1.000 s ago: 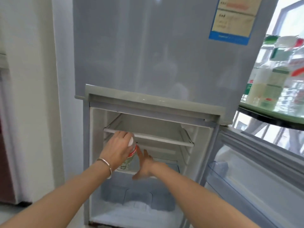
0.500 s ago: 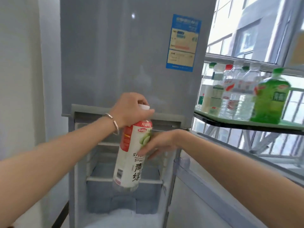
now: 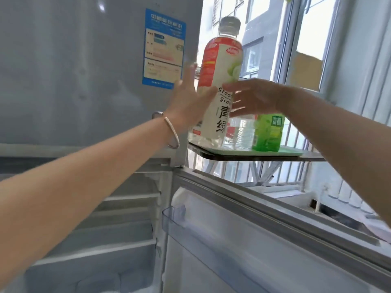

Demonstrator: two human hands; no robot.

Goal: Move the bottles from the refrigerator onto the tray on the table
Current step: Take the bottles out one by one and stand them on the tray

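A tall bottle (image 3: pixel 220 66) with a white and red label and a clear cap stands upright at the left end of the pale green tray (image 3: pixel 292 152); I cannot tell whether its base touches the tray. My left hand (image 3: pixel 186 102) lies flat against its left side, fingers straight, thumb across the front. My right hand (image 3: pixel 256 98) curls its fingers around the bottle's right side. Behind it on the tray stand a green bottle (image 3: pixel 268 134) and a clear water bottle (image 3: pixel 243 132).
The tray rests on a dark-edged table (image 3: pixel 275 159) by the window. Below my arms the refrigerator's lower compartment (image 3: pixel 118 218) shows white shelves, and its open door (image 3: pixel 254 240) juts out under the table. The grey upper door (image 3: pixel 84 70) is shut.
The bottle came out of the lower compartment, rose and travelled right to the tray. My left hand left the cap for the bottle's side; my right hand closed on the body.
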